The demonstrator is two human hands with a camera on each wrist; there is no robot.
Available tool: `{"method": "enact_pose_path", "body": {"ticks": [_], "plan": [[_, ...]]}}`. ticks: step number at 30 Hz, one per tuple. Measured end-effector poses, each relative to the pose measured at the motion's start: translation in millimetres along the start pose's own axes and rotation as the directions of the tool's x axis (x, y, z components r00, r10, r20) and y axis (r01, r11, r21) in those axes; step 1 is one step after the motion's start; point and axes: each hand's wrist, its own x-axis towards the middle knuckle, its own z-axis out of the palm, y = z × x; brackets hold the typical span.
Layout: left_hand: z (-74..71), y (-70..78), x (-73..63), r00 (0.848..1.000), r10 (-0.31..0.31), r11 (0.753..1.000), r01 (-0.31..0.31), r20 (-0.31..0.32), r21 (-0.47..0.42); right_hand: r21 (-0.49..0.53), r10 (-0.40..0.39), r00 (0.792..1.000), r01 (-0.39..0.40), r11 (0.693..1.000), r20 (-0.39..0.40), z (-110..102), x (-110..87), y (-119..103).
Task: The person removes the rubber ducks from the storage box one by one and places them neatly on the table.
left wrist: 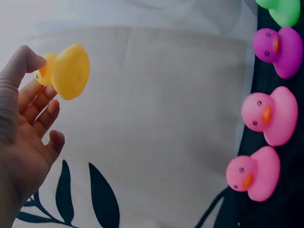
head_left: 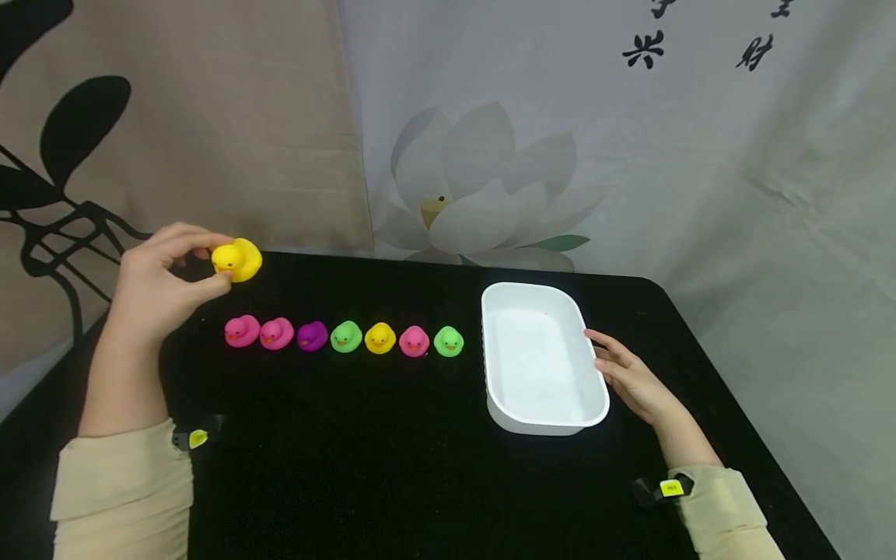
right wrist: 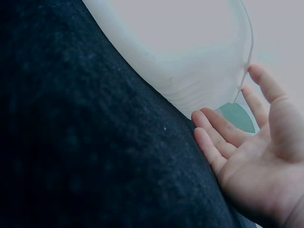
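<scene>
A yellow rubber duck [head_left: 238, 260] is pinched between the thumb and fingers of my left hand [head_left: 155, 284], raised above the black table at its far left. In the left wrist view the duck [left wrist: 71, 72] lies tipped, its flat base showing, while the other fingers curl loosely. My right hand [head_left: 635, 383] touches the right side of a white rectangular tray [head_left: 546, 429] with its fingertips. The right wrist view shows those fingers extended against the tray's outer wall [right wrist: 180, 80], with the palm away from it.
Left of the tray, a row of several rubber ducks runs across the table [head_left: 336, 467]: two pink ones at the left end, then purple [head_left: 312, 336], green, yellow [head_left: 380, 338], pink and green [head_left: 449, 341]. A printed curtain [head_left: 280, 117] hangs behind the table.
</scene>
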Motion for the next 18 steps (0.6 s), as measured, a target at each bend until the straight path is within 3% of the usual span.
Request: {"method": "enact_pose_path", "body": {"ticks": [18], "plan": [[-6.1, -44.6, -7.0, 0.989, -0.144, 0.988, 0.142, 0.036, 0.065, -0.015, 0.003, 1.000, -0.003, 1.000, -0.008, 0.1, -0.2, 1.1]]}}
